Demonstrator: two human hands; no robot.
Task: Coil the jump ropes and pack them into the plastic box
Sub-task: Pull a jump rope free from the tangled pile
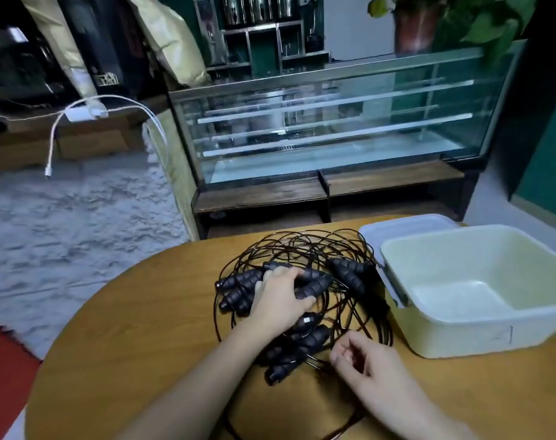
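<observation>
A tangle of black jump ropes [302, 249] lies on the round wooden table [137, 328], thin cords looping around several ribbed black handles. My left hand [280, 296] rests on top of the handles in the middle of the pile, fingers curled over them. My right hand [362, 354] hovers at the pile's near right edge, fingers loosely curled, and whether it pinches a cord I cannot tell. The pale plastic box [524, 325] stands open and empty to the right of the ropes.
The box's lid [403, 225] lies behind the box at the table's far edge. Beyond the table stand a glass display case [334, 122] and a grey rug [63, 217]. A white cable [52, 144] hangs at the left.
</observation>
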